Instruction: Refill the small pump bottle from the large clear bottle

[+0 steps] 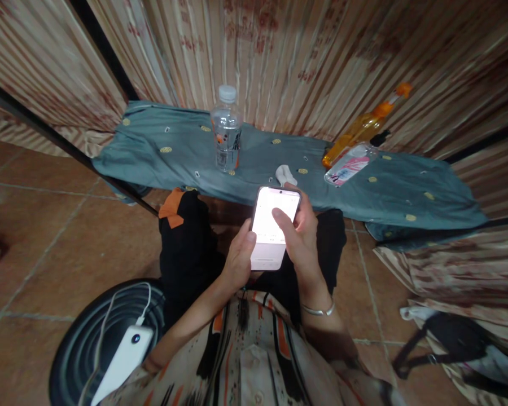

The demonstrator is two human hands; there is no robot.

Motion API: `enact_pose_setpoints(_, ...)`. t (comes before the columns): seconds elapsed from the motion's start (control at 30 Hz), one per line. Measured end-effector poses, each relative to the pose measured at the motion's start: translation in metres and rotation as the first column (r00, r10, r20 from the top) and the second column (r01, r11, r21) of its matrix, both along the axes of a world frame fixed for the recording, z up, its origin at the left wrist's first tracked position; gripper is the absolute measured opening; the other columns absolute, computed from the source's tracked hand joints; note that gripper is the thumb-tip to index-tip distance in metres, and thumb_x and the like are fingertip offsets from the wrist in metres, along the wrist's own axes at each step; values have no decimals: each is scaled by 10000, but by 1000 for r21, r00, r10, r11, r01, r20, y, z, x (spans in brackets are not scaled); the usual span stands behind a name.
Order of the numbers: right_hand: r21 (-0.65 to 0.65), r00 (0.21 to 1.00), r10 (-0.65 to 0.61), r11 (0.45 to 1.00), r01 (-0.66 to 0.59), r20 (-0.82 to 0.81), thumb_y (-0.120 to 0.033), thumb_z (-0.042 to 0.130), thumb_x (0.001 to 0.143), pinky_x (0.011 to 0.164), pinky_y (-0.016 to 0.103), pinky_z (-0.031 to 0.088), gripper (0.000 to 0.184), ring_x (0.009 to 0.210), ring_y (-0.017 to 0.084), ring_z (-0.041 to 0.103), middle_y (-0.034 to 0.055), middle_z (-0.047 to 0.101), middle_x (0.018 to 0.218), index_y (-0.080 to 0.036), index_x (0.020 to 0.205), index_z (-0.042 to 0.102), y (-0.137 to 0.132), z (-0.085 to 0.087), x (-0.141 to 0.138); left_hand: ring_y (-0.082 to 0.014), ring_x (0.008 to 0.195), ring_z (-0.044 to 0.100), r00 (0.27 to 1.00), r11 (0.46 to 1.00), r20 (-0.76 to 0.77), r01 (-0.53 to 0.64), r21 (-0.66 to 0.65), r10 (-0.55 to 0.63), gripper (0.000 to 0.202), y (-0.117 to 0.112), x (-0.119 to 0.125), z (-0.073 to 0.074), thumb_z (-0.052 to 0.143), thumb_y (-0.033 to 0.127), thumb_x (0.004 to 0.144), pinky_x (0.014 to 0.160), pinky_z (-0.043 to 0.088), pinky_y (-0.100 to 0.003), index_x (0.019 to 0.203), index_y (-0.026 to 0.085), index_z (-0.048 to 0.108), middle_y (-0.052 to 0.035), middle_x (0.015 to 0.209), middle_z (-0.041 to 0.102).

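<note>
A smartphone (267,217) with a bright, mostly white screen is held upright above my lap. My left hand (239,254) grips its left edge, thumb along the side near the lower half. My right hand (302,237) wraps the right edge from behind, and its thumb lies over the middle of the screen. The fingers behind the phone are hidden. Just beyond the phone, a small crumpled white item (284,174) rests on the teal cloth (258,152) with yellow prints.
On the cloth stand a clear plastic bottle (227,132), an orange spray bottle (359,129) and a clear pump bottle (350,164). A white power bank (125,361) with a cable lies on a round black stool (71,349). A black strapped bag (457,338) is at right.
</note>
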State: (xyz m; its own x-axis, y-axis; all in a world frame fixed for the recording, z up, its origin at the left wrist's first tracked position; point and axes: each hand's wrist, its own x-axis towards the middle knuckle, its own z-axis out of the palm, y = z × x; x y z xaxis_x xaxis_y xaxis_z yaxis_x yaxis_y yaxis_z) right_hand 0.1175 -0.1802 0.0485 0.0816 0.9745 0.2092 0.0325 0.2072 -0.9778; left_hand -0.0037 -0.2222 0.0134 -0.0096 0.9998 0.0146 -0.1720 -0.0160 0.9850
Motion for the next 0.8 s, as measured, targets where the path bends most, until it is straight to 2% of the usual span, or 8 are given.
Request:
enact_pose_setpoints(0.23, 3, 1000, -2, 1000, 2, 24, -458, 722, 828, 863, 347, 551, 548, 997, 224, 670, 58, 703, 1129, -249, 1304, 548, 1, -1, 0, -206, 778, 632, 1000, 1000, 10, 5, -1, -5, 506, 0, 0, -1, 466, 610, 938, 699, 484, -310, 1134, 186, 661, -63, 953, 729)
enact_pose_setpoints(0.53, -49, 1000, 14, 999, -14, 1, -485, 722, 823, 903, 388, 547, 597, 1051, 248, 664, 74, 693, 1160, -254, 1337, 522, 1, -1, 0, -214, 861, 646, 1000, 1000, 21, 17, 27, -18, 507, 0, 0, -4, 475, 595, 942, 774, 499, -313, 1191, 186, 641, -65, 1020, 733)
enact_pose_setpoints(0.67, -70, 1000, 12, 997, -13, -15, -483, 728, 816, 926, 391, 544, 605, 1080, 250, 655, 69, 695, 1161, -260, 1338, 519, 3, -2, -2, -209, 835, 654, 1000, 999, 22, 20, 24, -21, 489, -1, 0, -2, 478, 584, 945, 747, 510, -309, 1172, 184, 644, -66, 1004, 739)
enact_pose_setpoints(0.8, -42, 999, 4, 999, -6, -35, -492, 710, 824, 975, 402, 525, 572, 1118, 249, 640, 69, 684, 1219, -258, 1316, 537, 2, -1, -2, -224, 853, 679, 999, 1000, 43, -3, 2, 3, 539, 0, 0, -2, 485, 635, 923, 765, 538, -325, 1159, 180, 653, -79, 1023, 743)
